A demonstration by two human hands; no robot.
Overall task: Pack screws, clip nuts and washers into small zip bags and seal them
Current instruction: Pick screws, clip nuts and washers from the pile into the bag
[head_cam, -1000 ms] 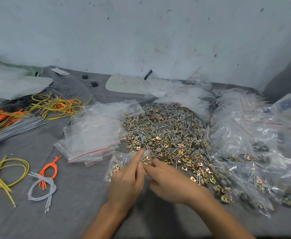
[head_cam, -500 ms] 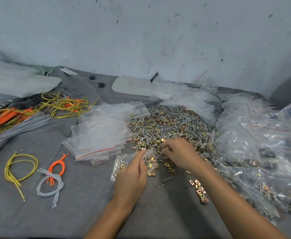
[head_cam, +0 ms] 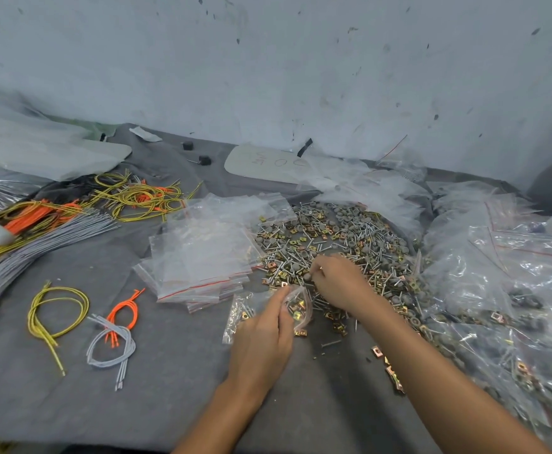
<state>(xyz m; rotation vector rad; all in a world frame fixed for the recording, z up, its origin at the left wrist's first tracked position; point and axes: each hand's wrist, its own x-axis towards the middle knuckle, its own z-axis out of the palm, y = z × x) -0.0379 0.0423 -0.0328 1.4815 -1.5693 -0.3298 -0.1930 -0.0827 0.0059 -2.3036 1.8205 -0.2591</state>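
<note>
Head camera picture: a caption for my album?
Left hand holds a small zip bag while the right hand picks from the pile of screws, clip nuts and washers.

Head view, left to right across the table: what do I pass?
Yellow wire loop → stack of empty clear zip bags → loose pile of screws, clip nuts and washers → heap of filled clear bags.

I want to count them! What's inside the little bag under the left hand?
Inside the small zip bag show gold clip nuts and a few silver screws. The left hand covers its middle, so anything there is hidden.
</note>
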